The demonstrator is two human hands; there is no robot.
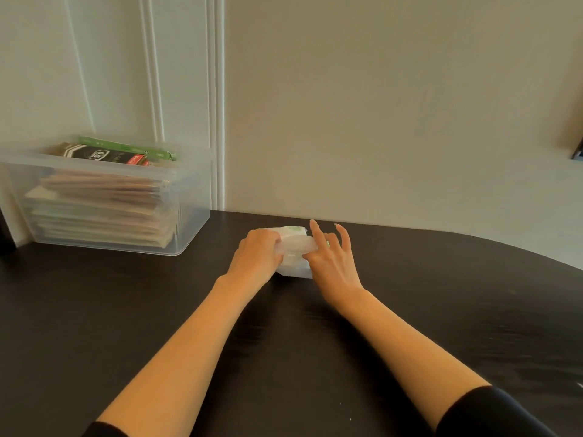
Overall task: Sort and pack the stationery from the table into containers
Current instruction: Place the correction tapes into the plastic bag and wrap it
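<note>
I watched the left hand (257,247) curl tight around one end of the soft white packet (295,246), which lay on the dark table (441,294) near the wall. The right hand (331,260) only touched the other end with straight, spread fingers. I judged that one-sided hold risky: carried toward the crowded clear container (189,197), the packet could sag and slip free.

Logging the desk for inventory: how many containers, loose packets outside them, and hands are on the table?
Clear bin: 1
Loose white packet: 1
Hands: 2 (left hand, right hand, both on the packet)
Total: 4
The stack inside the bin is too blurred to count.
</note>
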